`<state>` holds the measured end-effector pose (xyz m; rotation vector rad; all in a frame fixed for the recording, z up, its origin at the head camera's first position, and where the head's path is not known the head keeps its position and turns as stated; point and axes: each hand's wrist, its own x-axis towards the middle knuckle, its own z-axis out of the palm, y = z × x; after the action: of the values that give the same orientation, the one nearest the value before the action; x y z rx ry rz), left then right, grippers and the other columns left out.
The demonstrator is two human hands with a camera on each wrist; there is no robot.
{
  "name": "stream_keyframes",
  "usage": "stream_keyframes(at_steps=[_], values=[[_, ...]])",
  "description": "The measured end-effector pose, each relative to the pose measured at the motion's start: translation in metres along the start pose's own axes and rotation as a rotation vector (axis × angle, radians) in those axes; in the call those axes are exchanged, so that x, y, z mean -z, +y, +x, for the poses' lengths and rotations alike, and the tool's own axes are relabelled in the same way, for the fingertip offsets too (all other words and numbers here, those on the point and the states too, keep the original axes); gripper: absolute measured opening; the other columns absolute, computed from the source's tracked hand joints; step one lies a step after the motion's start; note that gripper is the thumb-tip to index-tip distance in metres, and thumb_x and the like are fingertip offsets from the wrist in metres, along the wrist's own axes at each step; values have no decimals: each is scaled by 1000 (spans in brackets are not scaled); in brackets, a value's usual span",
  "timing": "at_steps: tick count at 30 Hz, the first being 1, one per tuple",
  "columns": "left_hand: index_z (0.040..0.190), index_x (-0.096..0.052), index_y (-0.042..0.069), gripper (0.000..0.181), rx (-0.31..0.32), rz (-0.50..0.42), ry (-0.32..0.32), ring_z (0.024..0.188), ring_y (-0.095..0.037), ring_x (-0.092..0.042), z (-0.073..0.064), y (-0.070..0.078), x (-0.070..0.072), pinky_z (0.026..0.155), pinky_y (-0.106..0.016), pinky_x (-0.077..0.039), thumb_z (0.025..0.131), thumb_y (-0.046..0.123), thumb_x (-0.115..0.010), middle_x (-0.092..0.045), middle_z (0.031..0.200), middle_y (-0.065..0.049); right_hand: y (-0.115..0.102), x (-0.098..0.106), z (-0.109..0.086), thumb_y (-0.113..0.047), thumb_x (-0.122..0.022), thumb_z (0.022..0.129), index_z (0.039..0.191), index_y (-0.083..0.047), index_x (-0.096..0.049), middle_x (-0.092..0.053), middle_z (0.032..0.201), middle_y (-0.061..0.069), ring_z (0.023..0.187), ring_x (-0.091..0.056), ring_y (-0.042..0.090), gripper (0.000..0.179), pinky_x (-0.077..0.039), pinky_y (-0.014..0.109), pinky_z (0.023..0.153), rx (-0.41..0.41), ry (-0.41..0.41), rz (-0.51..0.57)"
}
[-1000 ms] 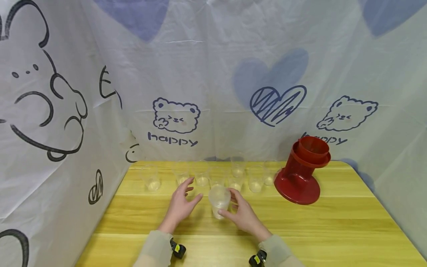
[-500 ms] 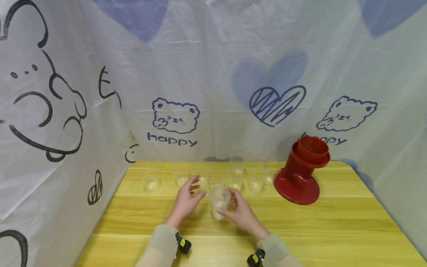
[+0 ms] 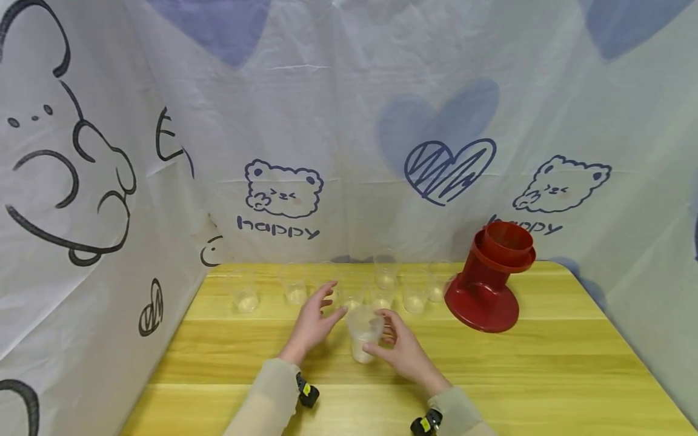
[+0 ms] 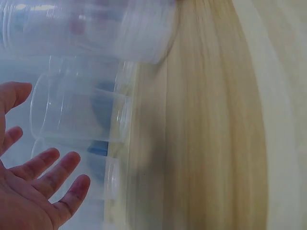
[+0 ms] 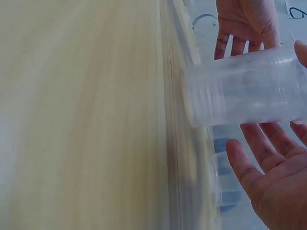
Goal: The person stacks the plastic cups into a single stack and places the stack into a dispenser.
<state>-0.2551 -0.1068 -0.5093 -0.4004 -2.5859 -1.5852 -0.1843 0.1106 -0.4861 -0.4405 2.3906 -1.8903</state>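
A stack of clear plastic cups (image 3: 364,332) stands upright low over the wooden table in the head view, with several close rings near its base (image 5: 199,98). My right hand (image 3: 406,354) holds it from the right, fingers behind and thumb at the front. In the right wrist view the right hand's fingers (image 5: 261,143) reach behind the stack. My left hand (image 3: 313,321) is at the stack's left, thumb tip close to the rim, fingers spread and relaxed. The left wrist view shows the left hand (image 4: 36,191) apart from the stack (image 4: 96,28).
Several single clear cups, among them one cup (image 3: 246,297) at the left and one cup (image 3: 415,293) at the right, line the back of the table (image 3: 545,375). A red plastic stand (image 3: 488,284) with a round foot and tilted tube is at the right. Printed cloth (image 3: 349,121) hangs behind.
My left hand has moved rightward, closer to the stack of cups. In the last half second the stack and my right hand have shifted slightly to the right.
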Motion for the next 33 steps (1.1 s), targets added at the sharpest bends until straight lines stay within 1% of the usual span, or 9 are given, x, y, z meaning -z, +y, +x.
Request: stream_keyframes(at_steps=[4,8,11,15,18,20,25,28,33], values=[[143,-50,12,57,-25,54,5,119,-39,-55,3,1,-4,96,-54,-48,92,25,-72,-44,147,-15,1,5,-2,-6,-78,84,137,2,-43,-57,125,20,114,-55,39,65,-44,57,98,-9,11,7],[133,-57,9,47,-43,113,26,116,-37,-56,5,0,-7,94,-52,-49,91,25,-73,-47,142,-16,0,8,-3,-6,-77,85,138,2,-42,-57,125,19,115,-55,38,64,-44,57,99,-23,11,10],[125,-60,7,41,-59,147,41,115,-34,-56,7,0,-10,94,-49,-49,90,23,-74,-50,137,-14,2,10,-2,-6,-77,85,139,3,-41,-57,126,19,116,-54,38,65,-44,57,99,-28,6,19],[114,-62,5,33,-89,173,63,114,-33,-55,8,-1,-12,96,-48,-48,89,21,-75,-51,135,-15,17,10,3,-4,-77,84,140,2,-41,-56,127,19,116,-54,38,67,-43,57,99,-25,11,41],[105,-61,5,24,-108,182,85,116,-34,-54,9,-2,-13,99,-49,-46,90,19,-74,-50,136,-18,30,9,7,-5,-79,82,141,-1,-41,-55,129,18,117,-54,36,70,-45,54,99,-21,12,40],[99,-60,6,20,-119,188,101,117,-34,-54,9,-1,-13,99,-50,-45,91,19,-73,-50,137,-19,35,9,8,-8,-81,81,141,-3,-41,-54,131,17,118,-54,34,72,-45,51,100,-17,11,41],[93,-58,5,21,-123,183,128,122,-37,-51,7,-1,-12,101,-51,-43,90,19,-73,-51,136,-20,39,8,10,-9,-83,79,145,-5,-39,-51,135,18,120,-53,33,79,-45,48,101,-4,6,48],[90,-55,9,22,-107,179,129,127,-39,-47,5,0,-11,103,-53,-41,90,21,-74,-50,137,-20,37,8,10,-5,-82,80,147,-3,-37,-51,136,19,120,-53,34,81,-45,49,101,-1,3,45],[85,-48,16,29,-84,157,121,131,-42,-41,-1,0,-8,97,-55,-46,87,23,-77,-46,141,-21,17,9,5,-3,-81,80,144,3,-38,-53,132,22,118,-54,37,77,-45,51,100,0,-9,45]])
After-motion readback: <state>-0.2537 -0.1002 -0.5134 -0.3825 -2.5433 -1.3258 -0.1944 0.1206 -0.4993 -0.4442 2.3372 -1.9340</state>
